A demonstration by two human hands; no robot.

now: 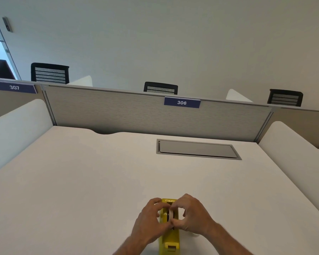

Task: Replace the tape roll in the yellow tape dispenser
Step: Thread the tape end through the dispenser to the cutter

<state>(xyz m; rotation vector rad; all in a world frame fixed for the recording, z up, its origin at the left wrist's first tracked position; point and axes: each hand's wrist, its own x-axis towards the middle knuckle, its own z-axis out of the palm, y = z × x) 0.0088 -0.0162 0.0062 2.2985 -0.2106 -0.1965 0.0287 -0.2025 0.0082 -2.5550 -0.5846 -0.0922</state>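
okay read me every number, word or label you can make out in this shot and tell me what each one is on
"306": white digits on a blue nameplate clipped to the top edge of the grey partition behind the desk.
"307": white digits on a second blue nameplate on the neighbouring partition at far left.
Yellow tape dispenser: a small pale raised mark at its far end, too small to read.
Nothing else legible.

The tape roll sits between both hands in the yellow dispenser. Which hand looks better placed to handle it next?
Probably the right hand: its fingertips pinch the tape roll at its near edge. The left hand rests against the side of the yellow dispenser, seemingly steadying it.
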